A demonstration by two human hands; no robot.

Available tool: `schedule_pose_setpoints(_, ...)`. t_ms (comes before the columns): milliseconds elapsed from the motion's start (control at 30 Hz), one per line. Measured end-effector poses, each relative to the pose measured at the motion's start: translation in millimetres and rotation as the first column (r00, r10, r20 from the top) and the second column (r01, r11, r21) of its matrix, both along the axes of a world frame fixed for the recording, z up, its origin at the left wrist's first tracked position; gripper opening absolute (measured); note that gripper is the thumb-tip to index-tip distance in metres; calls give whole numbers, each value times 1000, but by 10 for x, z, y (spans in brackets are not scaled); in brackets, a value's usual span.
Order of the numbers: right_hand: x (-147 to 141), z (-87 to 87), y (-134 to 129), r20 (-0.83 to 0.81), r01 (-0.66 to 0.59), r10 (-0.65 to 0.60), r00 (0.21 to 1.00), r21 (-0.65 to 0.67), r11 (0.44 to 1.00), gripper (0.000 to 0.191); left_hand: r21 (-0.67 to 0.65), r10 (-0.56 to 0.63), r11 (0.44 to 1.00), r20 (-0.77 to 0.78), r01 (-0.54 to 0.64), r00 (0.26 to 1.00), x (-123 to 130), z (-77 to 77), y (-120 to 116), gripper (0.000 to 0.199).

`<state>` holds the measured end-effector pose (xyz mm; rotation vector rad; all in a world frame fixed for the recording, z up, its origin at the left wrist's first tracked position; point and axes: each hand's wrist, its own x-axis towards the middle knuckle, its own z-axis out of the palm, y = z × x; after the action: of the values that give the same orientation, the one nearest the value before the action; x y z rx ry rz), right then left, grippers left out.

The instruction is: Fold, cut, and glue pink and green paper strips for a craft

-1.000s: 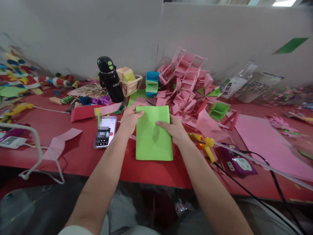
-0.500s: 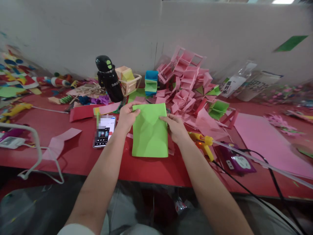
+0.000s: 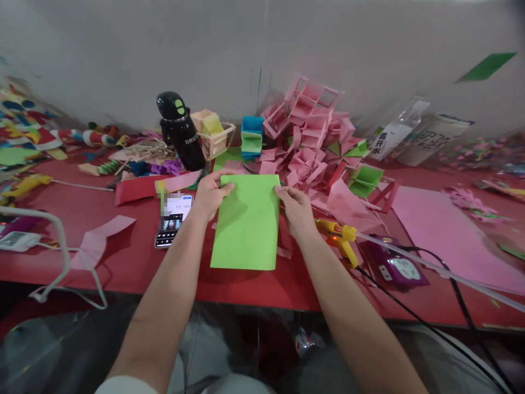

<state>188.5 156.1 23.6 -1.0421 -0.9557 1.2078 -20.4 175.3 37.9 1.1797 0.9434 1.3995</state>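
Head view: a red surface [image 3: 246,285] spans the picture, with a pile of pink paper pieces [image 3: 309,128] towards its back. In front of that, a green sheet [image 3: 248,224] is held between the two hands. Its long axis runs away from the person, the near end skewed slightly left. From the fingers [image 3: 228,189] it stretches back towards the body, stopping short of the front edge; whether it rests on the surface cannot be told. Neither hand is nearer, since both touch it: the left hand [image 3: 210,198] at the far left corner, the right hand [image 3: 298,210] on the right edge, just below the far right corner. Each thumb presses the upper face, pinching the sheet against fingers mostly hidden behind it.
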Motion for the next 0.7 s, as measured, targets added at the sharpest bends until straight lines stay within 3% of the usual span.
schedule_pose_setpoints(167,28,-44,38,50,53,-56,997,52,997,35,-24,-66,998,10,66,998,27,-6,-26,37)
schedule_pose_setpoints(333,39,-67,50,138,100,-130,982,203,974,40,-47,-35,998,30,36,999,68,-77,5,37)
schedule_pose_setpoints(433,42,-55,44,157,147,-194,968,267,952,33,-71,-31,997,30,33,999,84,-124,34,36)
schedule_pose_setpoints(700,33,13,35,176,252,-317,932,315,915,28,-90,-35,995,-22,33,999,108,-155,48,37)
